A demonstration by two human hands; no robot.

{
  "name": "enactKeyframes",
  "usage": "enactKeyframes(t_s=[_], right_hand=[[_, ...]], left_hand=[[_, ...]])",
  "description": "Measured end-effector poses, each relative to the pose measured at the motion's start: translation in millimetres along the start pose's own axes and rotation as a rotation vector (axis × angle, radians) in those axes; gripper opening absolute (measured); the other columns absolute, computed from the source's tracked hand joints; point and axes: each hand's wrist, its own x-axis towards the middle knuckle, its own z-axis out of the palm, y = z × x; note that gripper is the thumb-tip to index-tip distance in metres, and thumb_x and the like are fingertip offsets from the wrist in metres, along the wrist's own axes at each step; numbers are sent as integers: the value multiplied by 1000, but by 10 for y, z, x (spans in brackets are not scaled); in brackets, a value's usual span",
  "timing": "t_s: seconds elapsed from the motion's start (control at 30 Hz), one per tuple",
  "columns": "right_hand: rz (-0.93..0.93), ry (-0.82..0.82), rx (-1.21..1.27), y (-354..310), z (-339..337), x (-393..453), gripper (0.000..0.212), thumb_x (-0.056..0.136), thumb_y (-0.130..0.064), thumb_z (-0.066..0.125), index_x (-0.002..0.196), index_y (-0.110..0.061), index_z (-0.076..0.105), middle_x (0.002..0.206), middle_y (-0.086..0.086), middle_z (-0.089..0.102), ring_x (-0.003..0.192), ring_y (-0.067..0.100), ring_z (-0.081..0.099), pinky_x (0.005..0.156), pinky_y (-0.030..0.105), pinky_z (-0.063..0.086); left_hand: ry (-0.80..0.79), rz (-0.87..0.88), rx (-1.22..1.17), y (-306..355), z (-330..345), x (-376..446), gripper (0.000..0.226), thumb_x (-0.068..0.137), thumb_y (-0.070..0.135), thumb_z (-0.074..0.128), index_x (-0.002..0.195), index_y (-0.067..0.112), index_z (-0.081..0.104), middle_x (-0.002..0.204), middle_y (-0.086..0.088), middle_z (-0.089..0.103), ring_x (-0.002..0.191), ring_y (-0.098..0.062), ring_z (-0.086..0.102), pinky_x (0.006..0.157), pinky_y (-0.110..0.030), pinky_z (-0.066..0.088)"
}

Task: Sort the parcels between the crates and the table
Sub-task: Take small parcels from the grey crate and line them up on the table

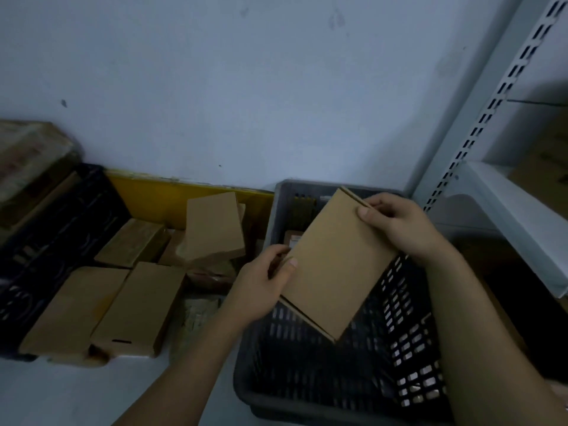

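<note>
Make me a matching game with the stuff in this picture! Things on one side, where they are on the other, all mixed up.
Things:
1. flat cardboard parcel
2. grey crate
3. black crate
4. white shelf

Places:
A. far left, by the wall
B. far right
C. held in both hands
D. under the held parcel

Pairs: 1-C, 2-D, 3-A, 4-B. The left hand and right hand each grip one end.

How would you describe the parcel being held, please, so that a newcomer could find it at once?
Start at the grey crate on the right, beside the white shelf. Above its opening, a flat brown cardboard parcel hangs tilted, the left hand gripping its lower left edge and the right hand pinching its top corner. Unlike the brown boxes to the left, it is held up off every surface.
</note>
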Motion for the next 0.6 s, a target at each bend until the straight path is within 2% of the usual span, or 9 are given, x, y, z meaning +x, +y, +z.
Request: enactKeyframes(t_s=[0.07, 0.13, 0.2, 0.27, 0.33, 0.37, 0.47, 0.53, 0.6], right_hand=[[7, 59, 59, -176, 84, -54, 16, 98, -48, 78, 104, -34, 82, 99, -10, 81, 93, 14, 77, 85, 38, 61], [-15, 130, 95, -308, 240, -82, 16, 98, -44, 78, 105, -32, 84, 100, -11, 82, 95, 14, 77, 88, 39, 62], [-18, 206, 163, -424, 463, -115, 23, 99, -43, 78, 118, -30, 82, 110, -11, 81, 105, 13, 75, 97, 42, 62], [15, 246, 284, -573, 772, -220, 46, 98, -43, 79, 141, -28, 70, 124, -9, 75, 114, 14, 72, 101, 42, 61], [57, 244, 349, -685, 1166, -381, 70, 98, -44, 79, 159, -27, 50, 128, -6, 72, 112, 17, 75, 97, 45, 64], [68, 207, 342, -758, 1393, -486, 75, 99, -44, 78, 163, -29, 42, 127, -6, 72, 106, 16, 78, 92, 45, 66], [105, 44, 297, -972, 2126, -799, 70, 99, -47, 76, 159, -37, 42, 125, -7, 72, 97, 11, 78, 78, 32, 67], [106, -42, 304, -1000, 2620, -930, 63, 97, -47, 78, 151, -43, 45, 129, -10, 70, 106, 11, 74, 83, 33, 67], [98, -71, 261, -1011, 3065, -1035, 63, 98, -48, 77, 153, -39, 48, 135, -11, 68, 117, 10, 70, 96, 43, 64]], left_hand=[[-58, -21, -110, 36, -171, -57, 31, 107, 52, 55, 131, 34, 63, 119, 12, 72, 103, -5, 70, 87, -29, 59], [-24, -16, -183, 54, -350, -140, 27, 108, 47, 55, 123, 29, 66, 111, 5, 75, 91, -6, 73, 73, -24, 61], [61, -44, -250, -2, -539, -240, 26, 108, 46, 55, 116, 25, 67, 102, 0, 75, 80, -7, 74, 61, -21, 59], [152, -99, -385, -118, -761, -351, 30, 105, 49, 57, 108, 21, 67, 91, -7, 74, 64, -16, 72, 58, -32, 61], [253, -147, -521, -310, -1005, -465, 30, 104, 49, 59, 109, 21, 68, 92, -13, 73, 65, -21, 71, 57, -38, 60], [294, -154, -557, -425, -1135, -535, 29, 105, 47, 58, 112, 21, 69, 94, -14, 74, 67, -22, 72, 57, -37, 60], [332, -183, -582, -752, -1487, -771, 34, 108, 45, 56, 120, 16, 67, 102, -14, 76, 77, -24, 75, 55, -32, 59], [349, -203, -549, -989, -1689, -903, 34, 108, 45, 56, 124, 16, 64, 107, -10, 74, 85, -22, 75, 55, -28, 57], [392, -212, -505, -1234, -1860, -1001, 33, 108, 46, 55, 132, 23, 58, 116, 0, 71, 94, -18, 73, 61, -31, 61]])
